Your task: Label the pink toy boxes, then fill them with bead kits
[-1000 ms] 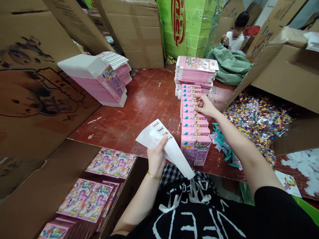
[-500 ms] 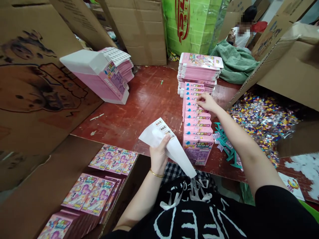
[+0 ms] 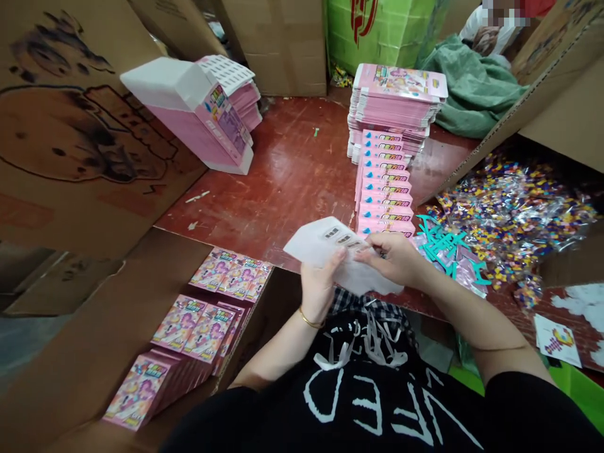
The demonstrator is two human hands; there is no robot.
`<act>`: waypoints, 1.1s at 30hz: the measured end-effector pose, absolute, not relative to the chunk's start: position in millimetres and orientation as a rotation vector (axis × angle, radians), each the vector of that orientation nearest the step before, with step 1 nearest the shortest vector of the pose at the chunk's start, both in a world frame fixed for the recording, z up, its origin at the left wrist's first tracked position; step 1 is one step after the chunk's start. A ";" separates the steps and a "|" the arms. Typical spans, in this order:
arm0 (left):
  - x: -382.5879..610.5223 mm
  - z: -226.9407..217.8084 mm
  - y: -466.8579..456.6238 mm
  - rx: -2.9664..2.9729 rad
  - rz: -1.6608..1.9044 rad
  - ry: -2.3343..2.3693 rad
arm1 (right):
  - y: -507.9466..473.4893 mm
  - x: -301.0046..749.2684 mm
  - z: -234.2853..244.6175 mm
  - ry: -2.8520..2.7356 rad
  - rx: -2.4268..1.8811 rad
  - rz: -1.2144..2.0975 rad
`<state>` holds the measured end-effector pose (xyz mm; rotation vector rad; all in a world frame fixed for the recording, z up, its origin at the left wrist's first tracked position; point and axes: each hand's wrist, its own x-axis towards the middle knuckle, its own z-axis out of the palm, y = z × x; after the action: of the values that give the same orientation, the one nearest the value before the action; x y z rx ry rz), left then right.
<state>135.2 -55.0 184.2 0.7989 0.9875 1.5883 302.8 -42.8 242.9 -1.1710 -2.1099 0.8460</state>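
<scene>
My left hand (image 3: 319,286) grips a white sticker sheet (image 3: 309,244) with small printed oval labels, its thumb lying on top. At the sheet's right part, my right hand (image 3: 399,258) is closed with its fingertips pinched at the labels. Whether a label has come loose between those fingers is hidden. Just beyond the hands, a row of upright pink boxes (image 3: 384,189) runs away from me on the red table (image 3: 302,163). The nearest box is partly covered by my right hand and the sheet.
Flat pink cartons (image 3: 396,104) are stacked behind the row. At right lie turquoise plastic pieces (image 3: 448,245) and bagged colourful bits (image 3: 514,214). A large pink-white box (image 3: 189,119) stands at left. Below it, an open cardboard carton (image 3: 117,314) holds packed boxes. Another person (image 3: 495,28) is at the back.
My right hand has left the row of pink boxes and come back to the sticker sheet, now pinching at it. The sheet has turned flatter in my left hand. The view has shifted.
</scene>
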 end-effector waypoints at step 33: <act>119.1 208.8 -61.9 1.594 1.109 1.042 | -92.2 340.8 247.4 -1.742 -1.033 0.922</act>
<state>119.1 -61.9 208.8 1.5943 1.0425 1.1088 340.8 -92.2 247.4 -1.0334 -1.7420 0.9224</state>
